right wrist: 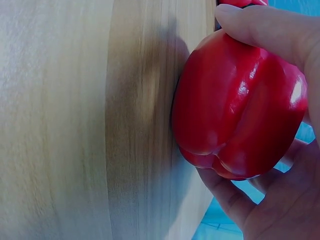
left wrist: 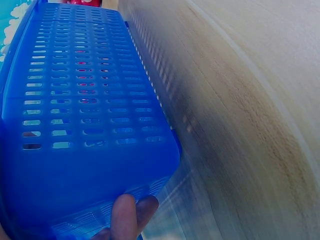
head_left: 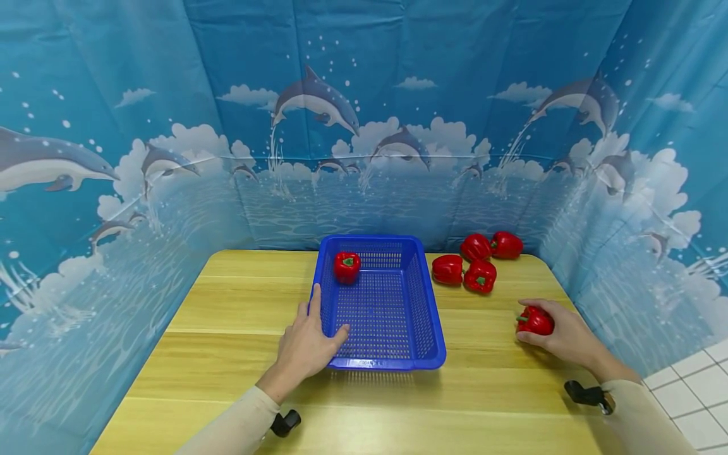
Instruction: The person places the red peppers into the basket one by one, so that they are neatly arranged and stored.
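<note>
A blue plastic basket (head_left: 438,351) with slotted walls stands on the wooden table. My left hand (head_left: 307,346) holds its near left corner, the thumb over the rim and the fingers along the outer side. In the left wrist view, fingertips (left wrist: 123,217) show against the basket's outside wall (left wrist: 90,175). One red bell pepper (head_left: 347,268) is inside, at the far left corner. Off to the right, my right hand (head_left: 569,336) grips another red bell pepper (head_left: 537,321) between thumb and fingers, its green stem turned left. The right wrist view shows this pepper (right wrist: 235,105) close to the tabletop.
Several more red bell peppers (head_left: 480,277) lie grouped on the table (head_left: 478,392), right of the basket's far end. A blue dolphin-print curtain (head_left: 364,196) hangs behind the table and along both sides. White tiles (head_left: 694,392) show at the lower right.
</note>
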{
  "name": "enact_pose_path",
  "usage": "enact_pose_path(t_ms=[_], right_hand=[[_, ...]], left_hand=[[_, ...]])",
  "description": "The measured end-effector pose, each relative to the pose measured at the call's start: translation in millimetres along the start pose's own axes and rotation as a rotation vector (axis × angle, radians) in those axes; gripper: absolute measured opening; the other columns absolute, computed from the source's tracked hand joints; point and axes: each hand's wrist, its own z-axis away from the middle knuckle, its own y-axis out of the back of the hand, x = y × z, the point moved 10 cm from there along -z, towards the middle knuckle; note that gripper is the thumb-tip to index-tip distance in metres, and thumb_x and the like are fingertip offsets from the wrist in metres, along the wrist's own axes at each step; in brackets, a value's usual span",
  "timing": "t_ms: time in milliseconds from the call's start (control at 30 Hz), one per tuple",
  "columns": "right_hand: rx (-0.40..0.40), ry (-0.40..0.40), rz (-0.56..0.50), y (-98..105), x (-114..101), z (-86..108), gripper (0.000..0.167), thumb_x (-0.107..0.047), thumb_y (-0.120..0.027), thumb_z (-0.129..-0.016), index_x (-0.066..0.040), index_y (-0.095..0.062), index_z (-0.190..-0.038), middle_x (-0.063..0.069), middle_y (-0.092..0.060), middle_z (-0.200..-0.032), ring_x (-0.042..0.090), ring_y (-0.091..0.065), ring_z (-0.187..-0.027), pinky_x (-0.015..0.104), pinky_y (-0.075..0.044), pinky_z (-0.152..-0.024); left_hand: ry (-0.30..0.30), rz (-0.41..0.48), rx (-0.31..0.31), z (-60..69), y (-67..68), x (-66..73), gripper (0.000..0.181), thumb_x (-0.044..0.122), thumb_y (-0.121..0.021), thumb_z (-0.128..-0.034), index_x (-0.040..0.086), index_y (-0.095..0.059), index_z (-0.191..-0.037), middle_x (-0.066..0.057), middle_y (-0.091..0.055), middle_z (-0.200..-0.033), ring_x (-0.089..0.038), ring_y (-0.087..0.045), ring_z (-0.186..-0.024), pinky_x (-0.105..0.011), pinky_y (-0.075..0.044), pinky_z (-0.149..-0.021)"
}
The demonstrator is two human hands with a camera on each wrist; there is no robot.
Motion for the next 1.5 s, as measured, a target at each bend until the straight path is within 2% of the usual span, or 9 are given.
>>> enact_pose_path(t_ms=[267,567,833,1000,1167,1233,1400,1500], right_hand=[[0.003,-0.005,-0.001,1.0,-2.5,-0.1,0.079,-0.034,-0.101,-0.093,-0.003,-0.068,-0.157,0.031,-0.074,-0.146,0.048,-0.076,-0.12,0.026,-0.062,-0.079],[-0.009,-0.021,-0.033,2.1,-9.9,-1.1,0.078,-0.036,-0.099,-0.096,-0.004,-0.066,-0.16,0.032,-0.072,-0.151,0.05,-0.076,-0.122,0.025,-0.063,-0.078],[-0.011,-0.014,-0.055,1.1,-16.0,-5.1,0.078,-0.039,-0.097,-0.098,-0.004,-0.065,-0.161,0.031,-0.071,-0.154,0.05,-0.075,-0.125,0.023,-0.063,-0.081],[0.002,0.006,-0.062,0.2,-22.8,-6.7,0.078,-0.038,-0.098,-0.097,-0.005,-0.066,-0.161,0.03,-0.071,-0.154,0.048,-0.075,-0.125,0.022,-0.063,-0.081],[0.007,0.019,-0.071,-1.1,-30.2,-9.3,0.076,-0.034,-0.099,-0.096,-0.007,-0.067,-0.16,0.028,-0.071,-0.154,0.046,-0.076,-0.125,0.02,-0.063,-0.082],[0.012,0.021,-0.073,-0.7,-33.0,-10.5,0.075,-0.035,-0.099,-0.097,-0.007,-0.068,-0.159,0.027,-0.071,-0.154,0.037,-0.076,-0.122,0.02,-0.063,-0.083],[0.034,0.043,-0.077,0.0,-43.1,-14.6,0.074,-0.035,-0.101,-0.094,-0.008,-0.07,-0.156,0.024,-0.074,-0.15,0.032,-0.075,-0.117,0.02,-0.063,-0.083],[0.045,0.062,-0.079,-0.2,-50.6,-16.6,0.075,-0.034,-0.103,-0.091,-0.009,-0.071,-0.155,0.024,-0.075,-0.148,0.035,-0.075,-0.118,0.018,-0.062,-0.084]], left_hand=[[0.001,0.003,0.0,0.1,0.8,0.8,0.117,0.06,-0.078,-0.103,0.014,-0.014,-0.189,-0.032,-0.052,-0.173,-0.052,-0.078,-0.113,-0.065,-0.068,-0.087],[0.004,0.0,0.005,0.4,1.2,2.0,0.118,0.062,-0.078,-0.1028,0.014,-0.013,-0.189,-0.032,-0.05,-0.175,-0.052,-0.078,-0.109,-0.062,-0.068,-0.083],[-0.003,-0.008,0.006,0.3,0.5,1.9,0.117,0.061,-0.077,-0.1027,0.014,-0.015,-0.189,-0.031,-0.053,-0.172,-0.044,-0.076,-0.096,-0.055,-0.066,-0.075],[0.001,-0.003,0.003,0.0,0.4,1.0,0.117,0.06,-0.078,-0.1029,0.014,-0.014,-0.189,-0.032,-0.052,-0.172,-0.046,-0.077,-0.1,-0.059,-0.067,-0.079],[0.001,-0.004,0.003,0.1,0.1,0.7,0.117,0.061,-0.078,-0.1027,0.014,-0.015,-0.189,-0.032,-0.053,-0.172,-0.044,-0.076,-0.096,-0.058,-0.067,-0.077],[-0.001,-0.003,0.004,0.0,-0.1,0.5,0.117,0.062,-0.078,-0.1026,0.014,-0.015,-0.189,-0.032,-0.053,-0.172,-0.044,-0.076,-0.096,-0.057,-0.067,-0.076],[-0.001,-0.005,0.01,-0.5,-0.3,0.2,0.117,0.062,-0.078,-0.1027,0.015,-0.014,-0.189,-0.032,-0.052,-0.173,-0.05,-0.078,-0.104,-0.06,-0.068,-0.079],[-0.002,-0.006,0.01,-0.8,-0.6,0.0,0.117,0.062,-0.078,-0.1026,0.014,-0.015,-0.189,-0.032,-0.052,-0.173,-0.05,-0.078,-0.102,-0.06,-0.068,-0.078]])
